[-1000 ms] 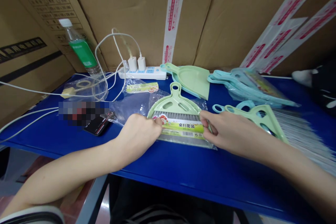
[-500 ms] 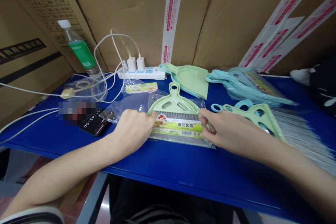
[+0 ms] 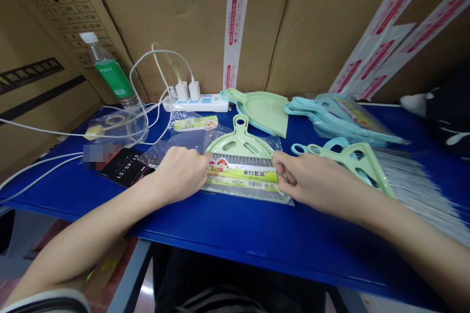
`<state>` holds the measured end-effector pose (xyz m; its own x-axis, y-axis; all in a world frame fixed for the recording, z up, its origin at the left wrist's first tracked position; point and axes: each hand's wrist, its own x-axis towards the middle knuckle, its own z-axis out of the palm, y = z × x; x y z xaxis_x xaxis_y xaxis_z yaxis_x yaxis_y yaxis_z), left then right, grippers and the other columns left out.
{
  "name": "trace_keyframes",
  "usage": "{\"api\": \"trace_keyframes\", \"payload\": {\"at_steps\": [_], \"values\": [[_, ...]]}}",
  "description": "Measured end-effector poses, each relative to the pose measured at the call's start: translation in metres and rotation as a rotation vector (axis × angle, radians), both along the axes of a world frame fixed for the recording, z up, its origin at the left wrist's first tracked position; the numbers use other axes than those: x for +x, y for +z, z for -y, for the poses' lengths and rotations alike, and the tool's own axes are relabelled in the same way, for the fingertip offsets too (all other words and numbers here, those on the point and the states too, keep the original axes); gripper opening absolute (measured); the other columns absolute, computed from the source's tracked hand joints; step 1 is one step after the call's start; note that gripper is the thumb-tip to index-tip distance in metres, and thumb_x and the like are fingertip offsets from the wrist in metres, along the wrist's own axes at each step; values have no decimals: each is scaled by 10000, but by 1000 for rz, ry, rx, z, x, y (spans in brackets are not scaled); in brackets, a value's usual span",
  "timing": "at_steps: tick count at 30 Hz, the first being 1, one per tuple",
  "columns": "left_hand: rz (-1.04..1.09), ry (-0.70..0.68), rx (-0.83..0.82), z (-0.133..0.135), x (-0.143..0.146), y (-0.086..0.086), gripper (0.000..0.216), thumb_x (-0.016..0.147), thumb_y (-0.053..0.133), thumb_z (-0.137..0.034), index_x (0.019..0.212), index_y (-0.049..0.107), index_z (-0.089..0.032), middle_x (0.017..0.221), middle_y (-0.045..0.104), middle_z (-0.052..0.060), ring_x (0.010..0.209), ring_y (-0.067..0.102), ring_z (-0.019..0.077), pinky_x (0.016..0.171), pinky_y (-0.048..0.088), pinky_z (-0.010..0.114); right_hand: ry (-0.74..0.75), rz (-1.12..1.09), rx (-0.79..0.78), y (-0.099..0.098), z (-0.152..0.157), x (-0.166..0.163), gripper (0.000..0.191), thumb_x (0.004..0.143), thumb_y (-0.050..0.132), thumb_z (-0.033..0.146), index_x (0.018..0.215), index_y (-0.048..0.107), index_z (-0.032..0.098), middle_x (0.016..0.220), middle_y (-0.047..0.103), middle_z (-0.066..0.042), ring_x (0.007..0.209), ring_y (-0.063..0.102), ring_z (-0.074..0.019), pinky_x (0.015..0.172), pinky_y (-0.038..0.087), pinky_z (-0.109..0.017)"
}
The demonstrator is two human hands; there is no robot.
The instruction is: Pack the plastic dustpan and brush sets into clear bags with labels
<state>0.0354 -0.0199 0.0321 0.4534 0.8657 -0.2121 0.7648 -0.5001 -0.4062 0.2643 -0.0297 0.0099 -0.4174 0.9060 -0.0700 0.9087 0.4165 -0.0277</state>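
A clear bag with a pale green dustpan-and-brush set (image 3: pixel 239 145) lies flat on the blue table in front of me. Grey bristles and a yellow-green printed label (image 3: pixel 238 174) show through the plastic, and the looped handle points away from me. My left hand (image 3: pixel 186 168) is closed on the bag's left edge. At the right edge, my right hand (image 3: pixel 293 174) pinches the plastic between thumb and curled fingers. Right beside that hand are loose brushes (image 3: pixel 367 166), green and blue, with long grey bristles; my right forearm hides part of them.
Behind the bag lie a green dustpan (image 3: pixel 268 107) over a blue one, and a bagged blue set (image 3: pixel 341 115). To the left are a phone (image 3: pixel 127 168), an empty bag (image 3: pixel 187 139), a power strip (image 3: pixel 205 103) with white cables, and a bottle (image 3: pixel 112 76). Cardboard boxes (image 3: pixel 176 10) stand behind.
The whole view has shifted slightly. Both hands keep their grip on the bagged dustpan-and-brush set, which has hardly moved on the table.
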Motion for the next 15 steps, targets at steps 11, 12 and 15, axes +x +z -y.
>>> {"api": "trace_keyframes", "payload": {"at_steps": [11, 12, 15], "values": [[0, -59, -6, -1, -3, -4, 217, 842, 430, -135, 887, 642, -142, 611, 665, 61, 598, 661, 212, 502, 335, 269, 18, 38, 9, 1, 1, 0, 161, 752, 461, 105, 705, 377, 234, 495, 494, 53, 467, 484, -123, 460, 210, -243], [0, -63, -9, -1, -3, -4, 220, 845, 430, -133, 901, 643, -137, 621, 671, 65, 604, 665, 214, 505, 343, 268, 18, 43, 11, 1, 1, 0, 159, 758, 455, 108, 707, 374, 235, 496, 493, 52, 467, 481, -123, 460, 208, -244], [0, -67, -20, 1, -3, -4, 216, 851, 442, -133, 943, 637, -119, 671, 694, 81, 623, 678, 220, 522, 380, 265, 8, 69, 6, 1, 0, 0, 168, 780, 444, 125, 700, 353, 241, 487, 471, 49, 454, 457, -127, 454, 195, -251]]}}
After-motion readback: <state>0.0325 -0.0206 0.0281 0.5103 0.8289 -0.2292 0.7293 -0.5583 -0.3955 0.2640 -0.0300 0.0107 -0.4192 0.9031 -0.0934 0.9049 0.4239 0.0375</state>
